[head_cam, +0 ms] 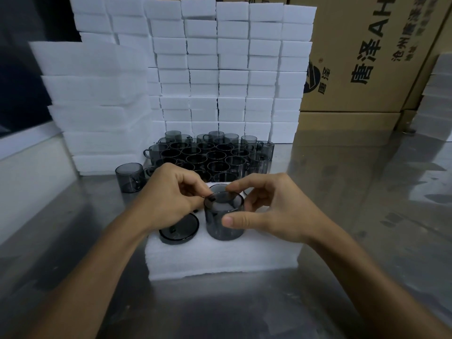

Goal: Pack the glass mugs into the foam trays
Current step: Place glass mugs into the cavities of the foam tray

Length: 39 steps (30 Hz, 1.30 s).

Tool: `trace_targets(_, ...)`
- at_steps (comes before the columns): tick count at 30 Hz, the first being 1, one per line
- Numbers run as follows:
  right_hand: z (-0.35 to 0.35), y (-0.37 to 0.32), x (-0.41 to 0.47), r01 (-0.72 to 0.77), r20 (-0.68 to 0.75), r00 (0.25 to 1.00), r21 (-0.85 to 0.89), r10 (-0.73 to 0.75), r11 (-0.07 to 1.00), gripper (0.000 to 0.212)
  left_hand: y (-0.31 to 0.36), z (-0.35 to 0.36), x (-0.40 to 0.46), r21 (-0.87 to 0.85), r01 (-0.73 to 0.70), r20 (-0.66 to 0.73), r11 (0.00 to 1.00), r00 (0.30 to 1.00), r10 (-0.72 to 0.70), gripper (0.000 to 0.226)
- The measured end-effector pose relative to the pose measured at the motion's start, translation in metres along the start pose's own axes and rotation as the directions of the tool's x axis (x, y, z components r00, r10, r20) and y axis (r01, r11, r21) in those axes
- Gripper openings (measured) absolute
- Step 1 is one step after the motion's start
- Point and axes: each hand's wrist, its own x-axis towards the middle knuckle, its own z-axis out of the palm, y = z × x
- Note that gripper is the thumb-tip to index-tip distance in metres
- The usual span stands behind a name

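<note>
A white foam tray lies on the metal table in front of me. A smoky grey glass mug stands partly sunk in the tray's right hole. My right hand holds it, thumb on its near wall and fingers over the rim. My left hand pinches the mug's rim at the left. Another mug sits deep in the left hole, only its rim showing. Behind the tray stands a cluster of several loose mugs.
A single mug stands apart at the left. Stacks of white foam trays form a wall behind the mugs, with more stacked foam at the left. Cardboard boxes rise at the back right. Bare metal tabletop spreads to the right.
</note>
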Motion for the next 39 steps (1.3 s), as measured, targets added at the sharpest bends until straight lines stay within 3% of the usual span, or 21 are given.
trace_targets(5,-0.004,0.003,0.002,-0.032,0.045,0.998,-0.105,0.037,0.994,0.056,0.003,-0.001,-0.001,0.010,-0.041,0.087,0.999,0.995,0.040,0.031)
trace_targets(9,-0.004,0.006,0.004,-0.070,0.055,0.996,-0.109,0.076,0.992,0.056,0.005,-0.006,-0.003,-0.062,-0.041,0.157,0.997,0.986,0.050,0.010)
trace_targets(13,0.001,0.006,0.003,-0.063,0.102,0.992,-0.162,0.080,0.985,0.059,0.008,-0.011,-0.006,-0.074,-0.040,0.262,0.996,0.963,0.058,0.023)
trace_targets(20,-0.007,0.006,0.003,-0.070,0.097,0.992,-0.107,0.081,0.992,0.049,0.004,-0.014,-0.005,-0.016,-0.040,0.296,0.999,0.954,0.042,0.042)
trace_targets(23,-0.004,0.008,0.003,-0.074,0.121,0.988,-0.201,0.099,0.977,0.045,0.002,-0.012,-0.005,0.053,-0.038,0.344,0.998,0.939,0.018,0.045)
trace_targets(30,-0.001,0.010,0.002,-0.084,0.111,0.986,-0.309,0.123,0.947,0.061,-0.002,-0.011,-0.004,0.123,-0.032,0.367,0.992,0.930,-0.016,0.050)
trace_targets(36,-0.002,0.010,-0.002,-0.040,0.118,0.991,-0.234,0.069,0.971,0.054,-0.004,-0.009,-0.004,0.083,-0.064,0.291,0.994,0.956,0.037,0.047)
trace_targets(39,-0.008,0.016,0.003,-0.003,-0.007,1.000,-0.055,0.002,0.998,0.035,-0.009,-0.012,-0.001,-0.058,-0.046,-0.027,0.997,0.999,0.045,0.032)
